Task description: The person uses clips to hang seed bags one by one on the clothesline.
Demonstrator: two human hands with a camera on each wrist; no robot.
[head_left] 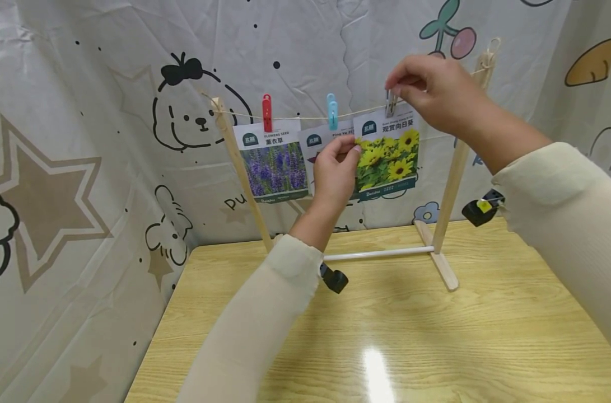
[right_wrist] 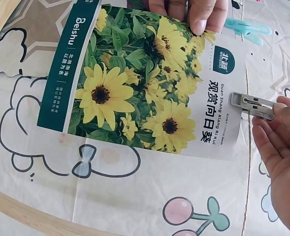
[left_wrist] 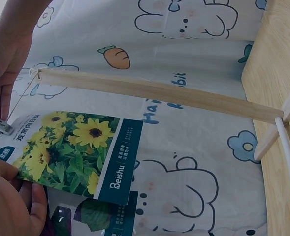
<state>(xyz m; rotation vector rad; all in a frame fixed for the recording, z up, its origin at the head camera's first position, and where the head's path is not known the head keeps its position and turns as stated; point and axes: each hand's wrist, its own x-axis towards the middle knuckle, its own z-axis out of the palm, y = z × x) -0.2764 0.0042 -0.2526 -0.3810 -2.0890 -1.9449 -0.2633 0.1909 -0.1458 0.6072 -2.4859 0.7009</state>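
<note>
A seed packet with yellow sunflowers [head_left: 386, 157] hangs at the right part of a thin string [right_wrist: 248, 162]. My left hand [head_left: 335, 170] pinches its left edge between thumb and fingers. At the packet's top edge, my right hand [head_left: 433, 92] pinches a grey metal clothespin [right_wrist: 253, 105], whose jaws sit over the packet and the string. A purple-flower seed packet [head_left: 277, 165] hangs at the left from a red clothespin [head_left: 267, 112]. Between them another packet [head_left: 312, 143], partly hidden by my left hand, hangs from a light-blue clothespin [head_left: 332, 112].
The string runs between two wooden posts, the left post [head_left: 239, 162] and the right post [head_left: 453, 190]. A white rod [head_left: 381, 253] joins them low down, above the wooden table [head_left: 305, 336]. A patterned curtain [head_left: 119, 50] hangs behind.
</note>
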